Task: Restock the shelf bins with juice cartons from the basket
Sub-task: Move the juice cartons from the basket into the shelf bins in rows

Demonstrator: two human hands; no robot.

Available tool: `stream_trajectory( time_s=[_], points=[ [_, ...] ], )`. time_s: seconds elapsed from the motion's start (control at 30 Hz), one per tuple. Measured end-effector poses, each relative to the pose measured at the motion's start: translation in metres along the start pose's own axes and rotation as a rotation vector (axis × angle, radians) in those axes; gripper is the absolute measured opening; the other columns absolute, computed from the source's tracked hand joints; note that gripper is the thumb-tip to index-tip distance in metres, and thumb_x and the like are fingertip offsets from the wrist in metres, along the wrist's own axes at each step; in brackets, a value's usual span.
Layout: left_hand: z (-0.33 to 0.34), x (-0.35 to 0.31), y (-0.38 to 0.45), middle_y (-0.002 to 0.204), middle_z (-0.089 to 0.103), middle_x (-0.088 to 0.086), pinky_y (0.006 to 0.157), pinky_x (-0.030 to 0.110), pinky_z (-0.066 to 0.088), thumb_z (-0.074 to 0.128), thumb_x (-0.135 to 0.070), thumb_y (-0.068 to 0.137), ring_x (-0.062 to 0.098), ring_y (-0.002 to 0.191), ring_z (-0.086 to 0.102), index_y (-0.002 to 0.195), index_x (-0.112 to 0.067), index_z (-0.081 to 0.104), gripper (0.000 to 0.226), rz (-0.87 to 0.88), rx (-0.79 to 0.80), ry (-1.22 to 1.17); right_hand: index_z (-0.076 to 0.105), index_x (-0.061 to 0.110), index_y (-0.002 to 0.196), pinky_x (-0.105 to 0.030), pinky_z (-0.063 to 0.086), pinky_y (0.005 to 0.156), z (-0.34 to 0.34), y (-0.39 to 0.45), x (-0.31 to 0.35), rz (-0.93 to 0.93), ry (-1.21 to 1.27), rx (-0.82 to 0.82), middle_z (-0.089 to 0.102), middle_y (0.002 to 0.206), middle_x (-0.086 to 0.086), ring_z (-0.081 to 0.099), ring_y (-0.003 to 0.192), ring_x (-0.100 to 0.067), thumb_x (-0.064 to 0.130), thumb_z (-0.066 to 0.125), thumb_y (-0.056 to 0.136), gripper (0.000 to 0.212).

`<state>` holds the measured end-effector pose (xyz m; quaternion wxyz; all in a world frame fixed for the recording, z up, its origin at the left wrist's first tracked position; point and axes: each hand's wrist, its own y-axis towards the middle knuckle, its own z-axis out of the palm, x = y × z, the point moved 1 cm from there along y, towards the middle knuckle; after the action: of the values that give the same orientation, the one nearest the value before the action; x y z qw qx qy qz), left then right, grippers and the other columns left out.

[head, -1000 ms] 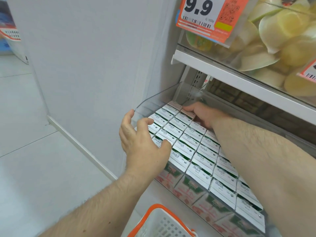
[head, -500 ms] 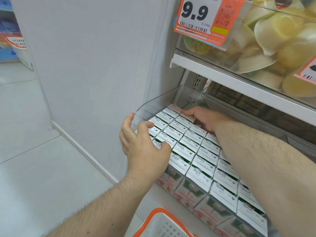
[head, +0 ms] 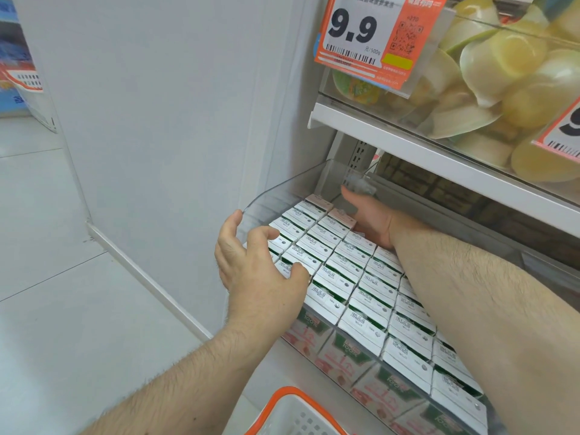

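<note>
Deeper into the bin (head: 282,189) now, right hand (head: 370,218) touches the rear juice cartons (head: 342,268); left hand (head: 254,271) rests open

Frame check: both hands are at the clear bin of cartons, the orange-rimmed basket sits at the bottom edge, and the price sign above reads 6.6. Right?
Not quite. In the head view the price sign reads 9.9, not 6.6. The rest holds: left hand and right hand are at the clear bin of cartons, basket at the bottom edge.

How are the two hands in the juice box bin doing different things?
The left hand sits at the front of the clear bin, fingers spread on the juice cartons; the right hand reaches deep to the back row. The left hand's back shows fully; the right hand's fingers are partly hidden. Both touch cartons and grip none.
</note>
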<state>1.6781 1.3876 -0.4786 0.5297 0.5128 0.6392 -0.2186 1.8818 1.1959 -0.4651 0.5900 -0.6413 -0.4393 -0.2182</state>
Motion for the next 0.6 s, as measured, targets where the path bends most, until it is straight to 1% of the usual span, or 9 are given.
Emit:
stream_trajectory(
  time_s=[0.03, 0.07, 0.13, 0.23, 0.27, 0.43, 0.5, 0.57, 0.6],
  points=[
    [0.000, 0.000, 0.000, 0.146, 0.002, -0.023, 0.120, 0.038, 0.010, 0.069, -0.021, 0.077, 0.004, 0.140, 0.002, 0.106, -0.036, 0.038, 0.045, -0.001, 0.000, -0.002, 0.048, 0.024, 0.133, -0.046, 0.056, 0.075, 0.000, 0.000, 0.000, -0.024, 0.018, -0.027, 0.073, 0.099, -0.020, 0.072, 0.082, -0.036, 0.077, 0.079, 0.049, 0.105],
    [-0.001, -0.001, 0.000, 0.146, 0.002, -0.024, 0.119, 0.037, 0.010, 0.069, -0.021, 0.077, 0.004, 0.139, 0.002, 0.106, -0.036, 0.038, 0.045, -0.001, -0.001, -0.004, 0.047, 0.022, 0.136, -0.047, 0.058, 0.076, 0.001, -0.003, 0.001, -0.039, 0.001, -0.033, 0.072, 0.107, -0.020, 0.072, 0.085, -0.037, 0.079, 0.076, 0.053, 0.105],
    [-0.001, -0.001, -0.001, 0.146, 0.003, -0.023, 0.119, 0.036, 0.010, 0.068, -0.020, 0.077, 0.003, 0.139, 0.002, 0.106, -0.035, 0.038, 0.044, 0.000, -0.005, -0.008, 0.055, 0.016, 0.132, -0.043, 0.058, 0.083, 0.000, -0.008, 0.006, -0.058, -0.055, -0.029, 0.068, 0.120, -0.019, 0.072, 0.092, -0.035, 0.085, 0.061, 0.064, 0.097],
    [0.000, 0.000, 0.000, 0.147, 0.004, -0.023, 0.120, 0.037, 0.011, 0.069, -0.021, 0.077, 0.003, 0.139, 0.003, 0.106, -0.035, 0.039, 0.044, -0.009, -0.011, -0.012, 0.063, 0.016, 0.128, -0.046, 0.048, 0.101, 0.007, -0.010, 0.017, -0.026, -0.122, 0.004, 0.070, 0.119, -0.014, 0.067, 0.108, -0.032, 0.096, 0.050, 0.058, 0.107],
    [0.000, 0.000, 0.000, 0.147, 0.004, -0.023, 0.120, 0.038, 0.011, 0.069, -0.021, 0.077, 0.002, 0.139, 0.003, 0.106, -0.035, 0.039, 0.044, -0.012, -0.012, -0.014, 0.066, 0.017, 0.125, -0.046, 0.045, 0.104, 0.014, -0.014, 0.020, -0.023, -0.159, 0.000, 0.071, 0.118, -0.014, 0.066, 0.110, -0.033, 0.098, 0.046, 0.057, 0.107],
    [0.001, -0.001, 0.000, 0.146, 0.001, -0.024, 0.120, 0.038, 0.010, 0.068, -0.022, 0.078, -0.001, 0.137, 0.000, 0.106, -0.036, 0.038, 0.043, -0.013, -0.003, -0.019, 0.069, 0.020, 0.121, -0.044, 0.045, 0.105, 0.031, -0.019, 0.029, -0.038, -0.260, -0.061, 0.073, 0.114, -0.013, 0.068, 0.109, -0.033, 0.101, 0.046, 0.049, 0.111],
    [0.001, -0.001, 0.000, 0.146, 0.000, -0.024, 0.120, 0.037, 0.009, 0.067, -0.022, 0.078, -0.002, 0.137, -0.001, 0.106, -0.036, 0.038, 0.043, -0.019, -0.001, -0.022, 0.070, 0.018, 0.120, -0.042, 0.043, 0.106, 0.031, -0.021, 0.029, -0.037, -0.269, -0.061, 0.072, 0.117, -0.013, 0.066, 0.111, -0.032, 0.100, 0.044, 0.054, 0.108],
    [0.001, -0.001, 0.000, 0.147, 0.000, -0.023, 0.120, 0.038, 0.009, 0.067, -0.022, 0.078, 0.000, 0.138, -0.002, 0.106, -0.036, 0.039, 0.043, -0.022, 0.000, -0.025, 0.070, 0.016, 0.120, -0.037, 0.047, 0.098, 0.030, -0.024, 0.029, -0.018, -0.286, -0.048, 0.072, 0.114, -0.012, 0.065, 0.104, -0.027, 0.098, 0.046, 0.056, 0.107],
    [0.001, -0.001, 0.000, 0.147, 0.000, -0.023, 0.120, 0.039, 0.010, 0.067, -0.022, 0.078, 0.001, 0.138, -0.001, 0.106, -0.036, 0.039, 0.043, -0.024, 0.002, -0.023, 0.070, 0.016, 0.120, -0.036, 0.049, 0.090, 0.030, -0.025, 0.028, -0.008, -0.282, -0.078, 0.073, 0.105, -0.009, 0.065, 0.097, -0.027, 0.098, 0.047, 0.056, 0.106]
  ],
)
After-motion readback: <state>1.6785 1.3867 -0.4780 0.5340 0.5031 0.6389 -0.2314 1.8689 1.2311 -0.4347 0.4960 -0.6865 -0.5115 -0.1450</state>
